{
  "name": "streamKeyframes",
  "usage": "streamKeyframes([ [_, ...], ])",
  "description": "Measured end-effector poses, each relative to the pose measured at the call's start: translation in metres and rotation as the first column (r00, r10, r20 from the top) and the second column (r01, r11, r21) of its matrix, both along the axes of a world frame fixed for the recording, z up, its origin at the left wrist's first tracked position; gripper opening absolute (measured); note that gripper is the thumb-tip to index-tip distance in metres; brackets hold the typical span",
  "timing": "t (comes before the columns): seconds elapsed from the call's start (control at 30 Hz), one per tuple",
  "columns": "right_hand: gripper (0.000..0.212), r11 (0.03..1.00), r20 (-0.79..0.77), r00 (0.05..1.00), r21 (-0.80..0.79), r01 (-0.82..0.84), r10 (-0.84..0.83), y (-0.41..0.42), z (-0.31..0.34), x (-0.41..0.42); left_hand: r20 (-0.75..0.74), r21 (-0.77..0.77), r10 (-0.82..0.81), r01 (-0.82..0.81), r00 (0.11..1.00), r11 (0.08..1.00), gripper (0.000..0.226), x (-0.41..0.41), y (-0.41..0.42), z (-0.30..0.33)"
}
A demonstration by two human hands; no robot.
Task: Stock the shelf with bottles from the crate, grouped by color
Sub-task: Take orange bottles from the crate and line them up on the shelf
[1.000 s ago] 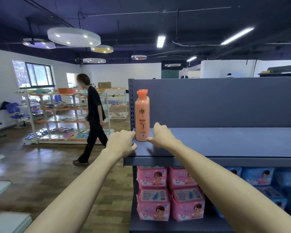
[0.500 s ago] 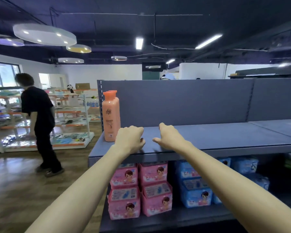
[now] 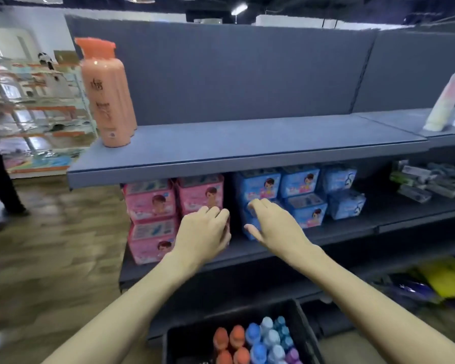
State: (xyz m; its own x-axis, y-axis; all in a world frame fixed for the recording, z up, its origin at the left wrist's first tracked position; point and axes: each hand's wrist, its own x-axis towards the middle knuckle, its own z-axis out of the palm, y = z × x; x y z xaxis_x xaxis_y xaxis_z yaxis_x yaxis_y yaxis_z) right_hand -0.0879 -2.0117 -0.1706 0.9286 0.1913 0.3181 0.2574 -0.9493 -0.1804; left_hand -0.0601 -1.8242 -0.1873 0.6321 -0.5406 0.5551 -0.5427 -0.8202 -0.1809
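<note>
**Hands off the shelf, heading for the crate**

Shelving fills your view: the grey top shelf (image 3: 247,143) is bare along most of its length, with the orange bottles (image 3: 107,93) standing upright in a row at its far left end, at least two deep by the look of the overlapping edges. A second ago both your hands were up at that shelf beside the bottle; now they have dropped below its front edge and your gaze has tipped down with them. I read that as the orange placement done and the next pickup starting.

Your left hand (image 3: 204,232) hangs in front of the pink packs (image 3: 153,200) on the lower shelf, fingers loosely curled and holding nothing. Your right hand (image 3: 276,224) is beside it, fingers spread, also empty, in front of the blue packs (image 3: 300,195).

Below your forearms sits the black crate (image 3: 304,327) on the floor, holding bottles (image 3: 258,342) with orange, blue, pale blue and purple caps. Wood flooring runs off to the left, where another person stands at the frame edge.
</note>
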Motion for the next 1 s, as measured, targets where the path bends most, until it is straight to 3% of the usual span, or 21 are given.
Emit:
streamKeyframes([
  [0.23, 0.043, 1.0, -0.117, 0.993, 0.0, -0.016, 0.016, -0.005, -0.074, -0.013, -0.183, -0.026, 0.064, -0.07, 0.981, 0.997, 0.02, -0.023, 0.001, -0.071],
  [0.33, 0.041, 1.0, -0.236, 0.972, 0.007, -0.001, 0.003, -0.004, -0.113, -0.021, -0.315, 0.0, 0.131, -0.138, 0.94, 0.99, 0.021, -0.041, 0.005, -0.115],
  [0.67, 0.036, 0.997, -0.57, 0.821, -0.051, -0.06, 0.021, 0.003, -0.234, -0.044, -0.71, 0.146, 0.3, -0.283, 0.637, 0.948, 0.03, -0.098, 0.031, -0.236],
  [1.0, 0.039, 0.997, -0.743, 0.669, -0.014, -0.072, 0.038, 0.021, -0.334, -0.054, -0.836, 0.163, 0.335, -0.388, 0.434, 0.907, 0.041, -0.123, 0.023, -0.301],
])
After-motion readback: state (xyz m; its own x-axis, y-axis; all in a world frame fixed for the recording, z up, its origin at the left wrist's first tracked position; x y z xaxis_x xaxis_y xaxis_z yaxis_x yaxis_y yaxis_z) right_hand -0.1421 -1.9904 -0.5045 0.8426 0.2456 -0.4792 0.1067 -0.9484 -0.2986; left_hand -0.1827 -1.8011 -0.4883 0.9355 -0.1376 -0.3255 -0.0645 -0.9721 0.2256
